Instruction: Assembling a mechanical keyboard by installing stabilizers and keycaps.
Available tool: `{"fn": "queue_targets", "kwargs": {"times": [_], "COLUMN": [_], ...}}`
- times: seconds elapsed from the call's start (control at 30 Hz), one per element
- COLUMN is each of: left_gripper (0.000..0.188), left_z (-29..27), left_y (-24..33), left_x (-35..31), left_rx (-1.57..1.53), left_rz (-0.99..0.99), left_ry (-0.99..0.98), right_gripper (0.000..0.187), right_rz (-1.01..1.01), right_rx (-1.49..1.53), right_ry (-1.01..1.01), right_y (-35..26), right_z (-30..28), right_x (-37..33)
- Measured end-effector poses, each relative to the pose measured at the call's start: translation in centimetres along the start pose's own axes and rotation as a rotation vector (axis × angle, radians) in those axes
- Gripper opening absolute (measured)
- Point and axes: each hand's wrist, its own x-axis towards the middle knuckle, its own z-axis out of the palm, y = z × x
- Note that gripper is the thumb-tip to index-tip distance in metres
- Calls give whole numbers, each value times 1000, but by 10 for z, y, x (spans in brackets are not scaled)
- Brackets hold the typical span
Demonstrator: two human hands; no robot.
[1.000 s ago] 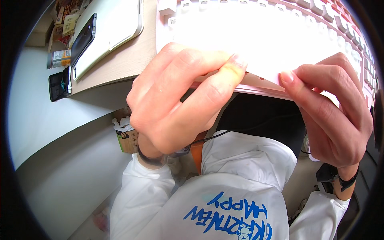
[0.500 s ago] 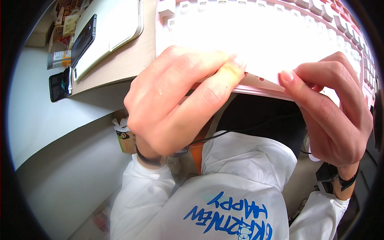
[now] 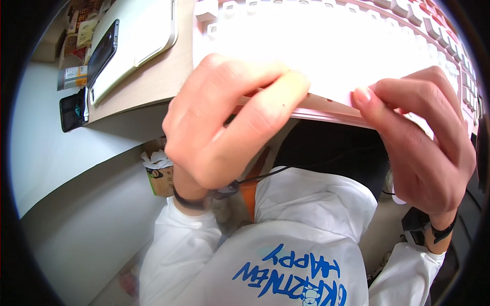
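Note:
A bright white sheet that looks like paper [image 3: 306,51] lies over a pink keyboard [image 3: 206,11] with white keys; glare washes out its surface. My left hand [image 3: 229,117] is closed, thumb and index finger pinched together at the sheet's near edge. On the other side, my right hand [image 3: 423,135] pinches the same near edge between thumb and index finger. Between the two hands that edge is slightly raised, with small reddish marks under it. Parts of the keyboard show around the sheet, mostly along its left, far and right sides.
At the left on the wooden desk [image 3: 153,79], a black phone [image 3: 103,53] rests on a flat white device [image 3: 148,30]. Near the desk's left edge is a small black case [image 3: 71,111]. Packets [image 3: 86,33] sit farther back. A cardboard box [image 3: 161,181] stands below the desk.
My left hand has shifted slightly, its fingertips a little to the left. The right hand has barely moved and both still pinch the sheet.

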Motion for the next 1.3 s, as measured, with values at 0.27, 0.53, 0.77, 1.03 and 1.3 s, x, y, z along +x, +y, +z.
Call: {"fn": "queue_targets", "kwargs": {"times": [0.27, 0.53, 0.77, 1.03, 1.3], "left_gripper": [38, 30, 28, 23, 22], "left_z": [-10, -10, -12, -13, -15], "left_y": [-3, -4, -8, -7, 2], "left_x": [7, 8, 9, 12, 12], "left_rx": [-13, -65, -48, -89, -91], "left_rz": [-24, -91, -73, -195, -271], "left_ry": [-114, -138, -145, -160, -185], "right_gripper": [49, 32, 29, 29, 27], "right_rz": [102, 241, 178, 333, 317], "right_rx": [118, 350, 322, 328, 229], "right_ry": [-71, 185, 85, 128, 182], "right_y": [14, 21, 24, 18, 11], "right_z": [-14, -3, -10, -6, 0], "right_x": [-8, -27, -29, -34, -33]}}
